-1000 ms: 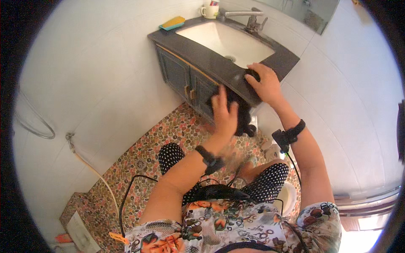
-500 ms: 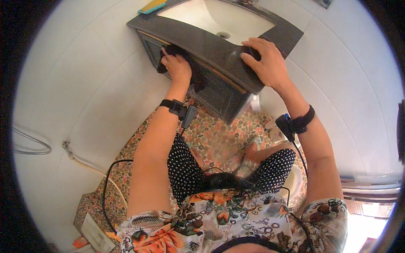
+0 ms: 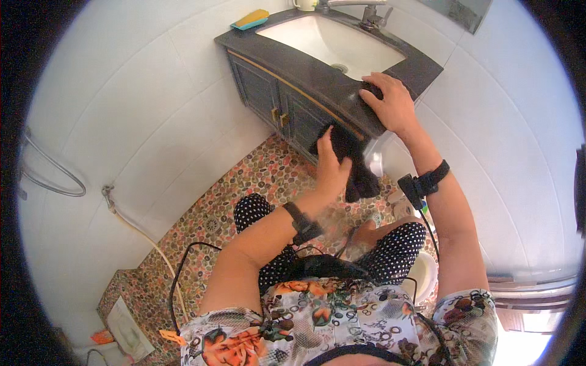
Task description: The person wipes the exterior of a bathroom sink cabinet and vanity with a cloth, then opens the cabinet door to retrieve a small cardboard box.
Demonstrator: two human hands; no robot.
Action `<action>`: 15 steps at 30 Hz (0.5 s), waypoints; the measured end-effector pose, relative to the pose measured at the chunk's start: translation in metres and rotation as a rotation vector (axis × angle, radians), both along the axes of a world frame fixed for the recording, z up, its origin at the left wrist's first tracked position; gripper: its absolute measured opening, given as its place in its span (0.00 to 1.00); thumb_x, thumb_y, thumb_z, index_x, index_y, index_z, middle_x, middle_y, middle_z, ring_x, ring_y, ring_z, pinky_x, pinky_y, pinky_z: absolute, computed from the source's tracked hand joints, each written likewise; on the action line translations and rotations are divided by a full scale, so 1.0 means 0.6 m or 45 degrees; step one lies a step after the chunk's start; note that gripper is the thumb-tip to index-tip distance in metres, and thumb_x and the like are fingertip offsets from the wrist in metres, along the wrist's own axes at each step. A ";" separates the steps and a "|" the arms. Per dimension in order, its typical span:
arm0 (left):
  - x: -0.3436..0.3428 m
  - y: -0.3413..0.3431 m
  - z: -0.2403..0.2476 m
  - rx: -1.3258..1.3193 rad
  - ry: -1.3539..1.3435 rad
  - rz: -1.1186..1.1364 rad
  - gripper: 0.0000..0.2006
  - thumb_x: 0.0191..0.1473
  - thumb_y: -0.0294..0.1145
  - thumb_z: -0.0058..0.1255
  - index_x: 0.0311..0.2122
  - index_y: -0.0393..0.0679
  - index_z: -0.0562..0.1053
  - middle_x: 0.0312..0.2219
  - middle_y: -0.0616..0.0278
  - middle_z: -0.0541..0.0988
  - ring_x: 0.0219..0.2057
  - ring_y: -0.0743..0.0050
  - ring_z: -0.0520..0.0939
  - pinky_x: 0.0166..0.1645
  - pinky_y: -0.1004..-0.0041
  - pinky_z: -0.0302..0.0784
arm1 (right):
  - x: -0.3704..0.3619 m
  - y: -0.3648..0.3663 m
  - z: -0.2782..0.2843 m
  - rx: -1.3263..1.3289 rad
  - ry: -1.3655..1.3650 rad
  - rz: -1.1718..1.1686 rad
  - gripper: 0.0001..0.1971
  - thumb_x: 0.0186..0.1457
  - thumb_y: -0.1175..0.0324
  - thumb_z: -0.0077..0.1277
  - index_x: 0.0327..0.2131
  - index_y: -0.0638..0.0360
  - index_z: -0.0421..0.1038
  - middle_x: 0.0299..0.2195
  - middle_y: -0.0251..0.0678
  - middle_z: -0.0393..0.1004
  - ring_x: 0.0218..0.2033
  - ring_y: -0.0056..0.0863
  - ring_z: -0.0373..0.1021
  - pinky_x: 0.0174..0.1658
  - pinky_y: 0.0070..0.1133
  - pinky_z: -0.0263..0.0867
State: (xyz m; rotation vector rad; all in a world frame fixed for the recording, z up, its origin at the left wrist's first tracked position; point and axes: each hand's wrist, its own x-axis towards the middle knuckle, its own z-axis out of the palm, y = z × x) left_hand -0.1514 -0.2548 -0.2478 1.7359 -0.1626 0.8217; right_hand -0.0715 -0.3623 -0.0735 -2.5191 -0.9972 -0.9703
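I look down at a dark vanity cabinet (image 3: 262, 91) with a white sink basin (image 3: 329, 43) set in its dark counter (image 3: 305, 70). My left hand (image 3: 332, 168) presses a black cloth (image 3: 357, 165) against the cabinet's front, near its right door. My right hand (image 3: 390, 104) lies on the counter's near right corner, covering something dark; I cannot tell what. Both wrists wear black straps.
A faucet (image 3: 372, 15) stands behind the basin. A yellow and blue sponge (image 3: 250, 19) and a white cup (image 3: 303, 5) sit at the counter's back left. A hose (image 3: 146, 238) runs down the white tiled wall. The floor (image 3: 244, 195) is pebble mosaic.
My left hand has moved with the cloth from the cabinet's left end to its right door. The right hand has stayed on the counter corner.
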 end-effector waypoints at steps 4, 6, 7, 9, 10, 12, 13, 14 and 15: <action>0.009 0.018 -0.004 -0.134 -0.005 -0.060 0.37 0.43 0.15 0.52 0.59 0.42 0.53 0.53 0.46 0.62 0.56 0.51 0.65 0.61 0.63 0.58 | -0.003 -0.011 -0.006 -0.010 -0.033 -0.018 0.21 0.52 0.52 0.51 0.45 0.54 0.75 0.50 0.43 0.71 0.53 0.42 0.65 0.58 0.33 0.57; 0.023 0.029 -0.007 -0.091 -0.064 -0.014 0.38 0.43 0.13 0.50 0.60 0.42 0.51 0.53 0.46 0.64 0.55 0.51 0.67 0.61 0.63 0.59 | -0.005 -0.014 -0.006 -0.010 -0.029 -0.004 0.21 0.52 0.52 0.51 0.44 0.54 0.75 0.50 0.43 0.71 0.53 0.42 0.65 0.58 0.33 0.57; 0.028 0.035 -0.004 -0.195 -0.027 0.011 0.38 0.43 0.12 0.49 0.61 0.42 0.51 0.54 0.47 0.63 0.56 0.52 0.66 0.62 0.64 0.58 | -0.009 -0.016 -0.005 -0.004 -0.023 0.010 0.20 0.52 0.52 0.51 0.44 0.54 0.75 0.50 0.43 0.71 0.53 0.42 0.65 0.58 0.33 0.57; 0.051 0.062 -0.015 -0.411 -0.101 0.034 0.38 0.45 0.12 0.47 0.62 0.41 0.49 0.55 0.47 0.62 0.57 0.55 0.65 0.62 0.65 0.56 | -0.023 -0.003 0.000 -0.007 0.004 0.030 0.20 0.52 0.52 0.51 0.44 0.54 0.75 0.50 0.43 0.71 0.53 0.42 0.65 0.58 0.33 0.58; 0.061 0.074 -0.013 -0.453 -0.002 0.059 0.38 0.46 0.12 0.47 0.62 0.40 0.49 0.56 0.48 0.62 0.57 0.55 0.64 0.63 0.66 0.55 | -0.024 -0.005 0.002 -0.006 0.013 0.040 0.20 0.52 0.53 0.51 0.44 0.55 0.75 0.50 0.43 0.71 0.52 0.42 0.65 0.57 0.33 0.58; 0.077 0.100 -0.014 -0.313 0.031 0.191 0.37 0.50 0.16 0.47 0.64 0.39 0.45 0.60 0.41 0.56 0.60 0.48 0.60 0.64 0.61 0.53 | -0.022 -0.012 0.001 -0.003 -0.013 0.031 0.20 0.52 0.53 0.51 0.44 0.55 0.75 0.49 0.43 0.71 0.52 0.42 0.65 0.57 0.33 0.58; 0.081 0.108 -0.003 -0.424 0.093 0.126 0.37 0.50 0.18 0.47 0.64 0.40 0.45 0.60 0.40 0.55 0.60 0.47 0.60 0.63 0.60 0.53 | -0.020 -0.018 0.000 0.005 -0.045 0.035 0.21 0.52 0.53 0.51 0.43 0.56 0.75 0.49 0.43 0.72 0.52 0.42 0.66 0.57 0.33 0.59; 0.082 0.129 0.004 -0.531 0.155 0.083 0.37 0.51 0.19 0.48 0.64 0.40 0.45 0.59 0.39 0.55 0.60 0.47 0.60 0.63 0.60 0.54 | -0.024 -0.012 0.000 0.006 -0.034 0.037 0.21 0.52 0.53 0.51 0.43 0.56 0.75 0.49 0.43 0.72 0.52 0.42 0.66 0.57 0.33 0.59; 0.105 0.154 -0.012 -0.448 0.110 0.222 0.35 0.53 0.20 0.48 0.63 0.38 0.45 0.57 0.38 0.57 0.58 0.46 0.62 0.61 0.59 0.57 | -0.027 -0.006 0.002 0.013 -0.033 0.051 0.21 0.52 0.53 0.51 0.43 0.57 0.75 0.49 0.43 0.72 0.52 0.42 0.66 0.57 0.33 0.59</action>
